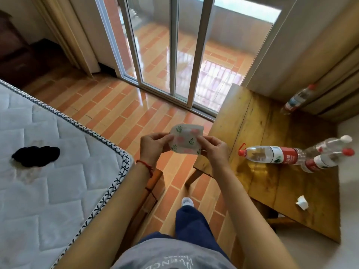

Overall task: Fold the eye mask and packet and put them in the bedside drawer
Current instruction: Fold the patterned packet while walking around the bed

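left hand (153, 145): raised in front of torso, fingers curled, pinching left edge of packet (186, 141), red string round wrist | right hand (214, 150): raised level with left, thumb and fingers pinching packet's right edge | forearms: bare, converging from lower corners toward centre, hands close but apart

Four bottles (272, 156), one packet (186, 140), one eye mask (37, 155)

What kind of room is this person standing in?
Most likely a bedroom at home. A bare quilted mattress fills the left, sliding glass doors open onto a tiled balcony, and a wooden table on the right holds water bottles.
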### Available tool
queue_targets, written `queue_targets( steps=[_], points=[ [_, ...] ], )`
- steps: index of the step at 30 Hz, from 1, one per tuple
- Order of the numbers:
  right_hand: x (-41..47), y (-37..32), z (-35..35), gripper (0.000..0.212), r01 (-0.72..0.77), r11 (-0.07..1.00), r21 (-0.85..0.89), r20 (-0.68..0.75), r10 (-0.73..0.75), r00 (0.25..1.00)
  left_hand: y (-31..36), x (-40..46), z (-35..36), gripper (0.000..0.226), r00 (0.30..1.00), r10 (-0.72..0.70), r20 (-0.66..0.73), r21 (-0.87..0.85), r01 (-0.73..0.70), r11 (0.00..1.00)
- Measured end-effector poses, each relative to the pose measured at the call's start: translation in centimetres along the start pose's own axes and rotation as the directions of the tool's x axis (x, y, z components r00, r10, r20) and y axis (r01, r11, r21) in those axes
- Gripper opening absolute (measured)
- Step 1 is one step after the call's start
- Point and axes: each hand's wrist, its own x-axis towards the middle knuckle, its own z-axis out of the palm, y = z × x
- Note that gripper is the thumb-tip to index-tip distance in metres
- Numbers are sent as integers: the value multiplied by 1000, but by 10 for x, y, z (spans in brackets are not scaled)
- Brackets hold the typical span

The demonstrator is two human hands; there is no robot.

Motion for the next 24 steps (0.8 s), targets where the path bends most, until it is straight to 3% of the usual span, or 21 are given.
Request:
queue_targets(
  steps=[10,18,24],
  points=[
    [109,-54,-2,10,36,998,-57,224,-23,974,41,65,48,6,987,22,-160,-102,-39,994],
    [143,-49,36,7,-35,996,-86,336,62,940,41,88,27,7,947,-24,-320,-113,-13,994],
    [160,-49,74,7,-24,993,-118,373,67,925,46,110,0,14,934,-22,-356,-105,-16,994]
  ],
)
